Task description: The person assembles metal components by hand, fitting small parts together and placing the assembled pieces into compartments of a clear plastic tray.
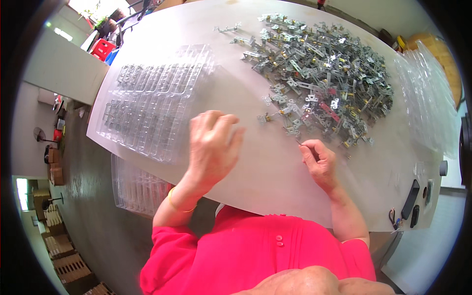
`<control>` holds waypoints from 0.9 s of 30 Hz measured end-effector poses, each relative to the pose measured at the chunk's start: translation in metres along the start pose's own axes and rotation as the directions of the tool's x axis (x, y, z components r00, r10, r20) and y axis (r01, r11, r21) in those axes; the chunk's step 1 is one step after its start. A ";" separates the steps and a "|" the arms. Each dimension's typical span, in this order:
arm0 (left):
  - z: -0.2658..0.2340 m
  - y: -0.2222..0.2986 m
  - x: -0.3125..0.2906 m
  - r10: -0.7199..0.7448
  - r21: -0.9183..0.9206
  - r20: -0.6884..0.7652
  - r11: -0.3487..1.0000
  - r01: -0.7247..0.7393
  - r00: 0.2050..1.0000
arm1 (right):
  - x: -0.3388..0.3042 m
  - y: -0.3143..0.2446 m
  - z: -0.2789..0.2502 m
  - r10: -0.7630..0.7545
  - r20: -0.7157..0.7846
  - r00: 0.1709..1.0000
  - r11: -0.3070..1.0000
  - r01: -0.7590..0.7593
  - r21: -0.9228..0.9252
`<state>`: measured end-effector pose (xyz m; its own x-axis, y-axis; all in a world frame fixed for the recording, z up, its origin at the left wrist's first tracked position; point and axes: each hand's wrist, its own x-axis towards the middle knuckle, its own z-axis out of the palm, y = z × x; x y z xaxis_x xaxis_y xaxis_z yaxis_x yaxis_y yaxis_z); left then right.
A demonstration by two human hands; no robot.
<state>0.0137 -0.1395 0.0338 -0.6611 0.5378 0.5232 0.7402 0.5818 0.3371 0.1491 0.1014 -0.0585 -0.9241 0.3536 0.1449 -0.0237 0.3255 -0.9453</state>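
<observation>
A big heap of small grey metal brackets (322,73) with brass bits covers the far right of the white table (275,172). My right hand (319,162) rests on the table at the heap's near edge, fingers pinched on a small thin metal part (299,143). My left hand (212,147) hovers raised over the table's middle, fingers curled loosely; I cannot see anything in it. A clear plastic compartment tray (152,101) lies left of my left hand, with small metal parts in several pockets.
A stack of clear trays (137,189) sits below the table's left edge. More clear trays (430,98) lie at the right side. Dark small devices (410,199) rest near the right front corner. Cardboard boxes (64,255) stand on the floor at left.
</observation>
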 end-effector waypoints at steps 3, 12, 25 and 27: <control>0.048 0.010 0.007 0.006 -0.082 0.088 0.997 0.001 0.996 | -0.002 -0.004 -0.002 0.012 0.028 1.000 1.000 -0.012 -0.015; 0.101 0.002 0.024 -0.050 -0.033 0.317 0.997 0.064 0.947 | -0.001 -0.004 -0.004 -0.012 0.042 0.999 1.000 0.013 -0.023; 0.119 0.002 0.033 0.015 -0.139 0.185 0.990 0.011 0.983 | 0.000 0.000 -0.003 -0.034 0.042 0.999 0.999 0.035 -0.021; 0.116 0.002 0.034 0.003 -0.165 0.144 0.986 0.021 0.990 | 0.000 0.000 -0.003 -0.030 0.043 0.999 0.999 0.031 -0.022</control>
<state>-0.0219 -0.0494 -0.0387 -0.6694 0.6218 0.4066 0.7365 0.4839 0.4726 0.1505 0.1043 -0.0578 -0.9385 0.3055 0.1608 -0.0443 0.3555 -0.9336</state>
